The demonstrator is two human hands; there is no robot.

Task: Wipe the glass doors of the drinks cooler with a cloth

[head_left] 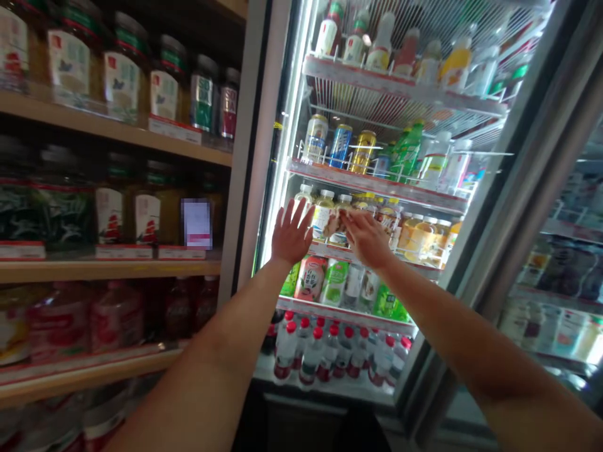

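Note:
My left hand (pixel 293 233) is raised with its fingers spread, in front of the left side of a lit drinks fridge (pixel 384 183). Nothing is in it, and I cannot tell whether it touches a glass surface. My right hand (pixel 370 237) has its fingers pressed on a crumpled brown and white cloth (pixel 334 223), level with the middle shelves. Behind the hands stand white-capped bottles (pixel 323 210) and orange drink bottles (pixel 414 235). Below them are a red carton (pixel 311 276) and green cartons (pixel 335 281).
Wooden shelves (pixel 113 270) with large bottles (pixel 122 69) stand at the left, beside the fridge's metal frame (pixel 249 157). Red-capped bottles (pixel 313 355) fill the fridge floor. Cans (pixel 340 145) line an upper shelf. Another drinks cabinet (pixel 556 289) is at the right.

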